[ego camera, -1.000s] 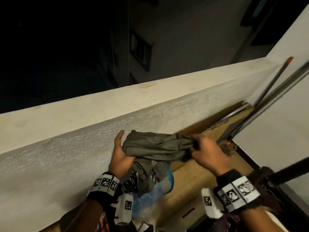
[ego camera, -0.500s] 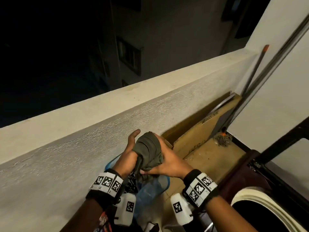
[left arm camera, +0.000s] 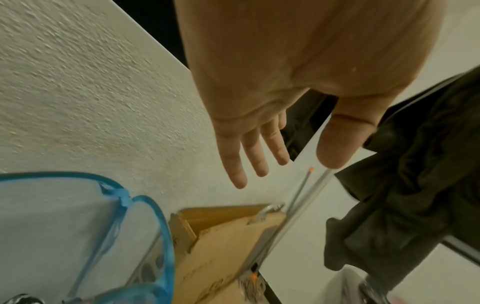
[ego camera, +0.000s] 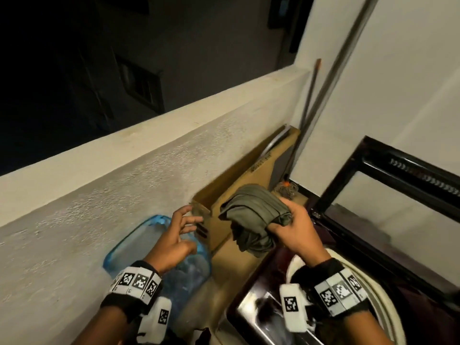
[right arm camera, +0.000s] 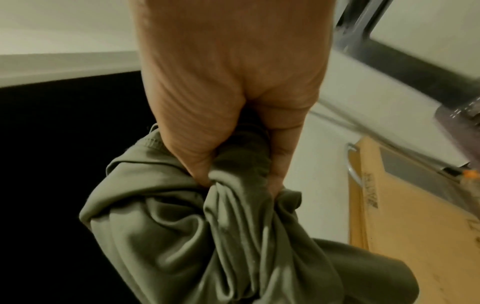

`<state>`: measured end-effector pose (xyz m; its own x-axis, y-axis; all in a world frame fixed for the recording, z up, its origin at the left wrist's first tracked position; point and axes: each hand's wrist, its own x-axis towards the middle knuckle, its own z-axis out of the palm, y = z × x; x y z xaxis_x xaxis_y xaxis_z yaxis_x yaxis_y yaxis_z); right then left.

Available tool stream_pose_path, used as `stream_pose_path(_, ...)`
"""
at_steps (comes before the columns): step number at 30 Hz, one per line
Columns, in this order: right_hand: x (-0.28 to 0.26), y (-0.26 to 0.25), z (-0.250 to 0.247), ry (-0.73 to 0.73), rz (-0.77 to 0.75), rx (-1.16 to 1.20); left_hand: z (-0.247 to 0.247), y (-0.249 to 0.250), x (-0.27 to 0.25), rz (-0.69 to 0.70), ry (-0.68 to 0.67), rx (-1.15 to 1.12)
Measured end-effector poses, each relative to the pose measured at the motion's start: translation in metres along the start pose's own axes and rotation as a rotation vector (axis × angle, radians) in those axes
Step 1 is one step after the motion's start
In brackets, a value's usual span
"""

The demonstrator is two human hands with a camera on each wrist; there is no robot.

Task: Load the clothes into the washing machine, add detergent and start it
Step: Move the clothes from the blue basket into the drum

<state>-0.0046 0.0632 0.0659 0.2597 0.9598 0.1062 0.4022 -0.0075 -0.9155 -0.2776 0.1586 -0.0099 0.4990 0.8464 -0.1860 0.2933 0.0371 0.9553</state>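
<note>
My right hand (ego camera: pixel 286 220) grips a bunched olive-green garment (ego camera: pixel 251 215), which hangs just left of and above the washing machine's round white-rimmed opening (ego camera: pixel 368 277). In the right wrist view my right hand (right arm camera: pixel 233 164) has its fingers curled tightly into the green garment (right arm camera: pixel 207 236). My left hand (ego camera: pixel 181 230) hovers empty with fingers spread above the blue mesh laundry basket (ego camera: pixel 139 235). The left wrist view shows my left hand (left arm camera: pixel 272 160) with straight fingers, the blue basket (left arm camera: pixel 145 207) below it and the garment (left arm camera: pixel 405 185) at the right.
A raised dark washer lid (ego camera: pixel 388 185) stands at the right. Flat cardboard (ego camera: pixel 251 175) leans against the low white parapet wall (ego camera: pixel 124 175), with thin poles (ego camera: pixel 311 95) in the corner. Beyond the wall lies a dark drop.
My left hand has let go of the garment and drawn back over the basket. My right hand has carried the garment rightward toward the washer, and the view has swung right onto the drum.
</note>
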Motion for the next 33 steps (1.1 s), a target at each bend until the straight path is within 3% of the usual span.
stream_pose_path(7,-0.09,0.031,-0.132,0.297,0.147,0.025,0.123,0.0,0.012,0.113,-0.314,0.254)
stream_pose_path(11,-0.139,0.089,-0.171,0.306,0.289,-0.094,0.211,-0.002,0.011,0.167,-0.541,0.529)
stream_pose_path(14,-0.167,0.142,-0.178,0.27,0.4,-0.26,0.257,-0.015,0.008,0.183,-0.601,0.888)
stream_pose_path(19,-0.183,0.22,-0.178,0.154,0.586,-0.389,0.28,-0.022,0.003,0.099,-0.664,1.208)
stream_pose_path(24,-0.173,0.279,-0.17,0.01,0.729,-0.462,0.279,-0.018,0.009,-0.012,-0.634,1.214)
stream_pose_path(27,-0.164,0.298,-0.165,0.0,0.781,-0.486,0.28,-0.017,0.011,-0.071,-0.622,1.201)
stream_pose_path(33,-0.155,0.311,-0.159,-0.049,0.687,-0.297,0.28,-0.021,0.008,-0.114,-0.566,1.155)
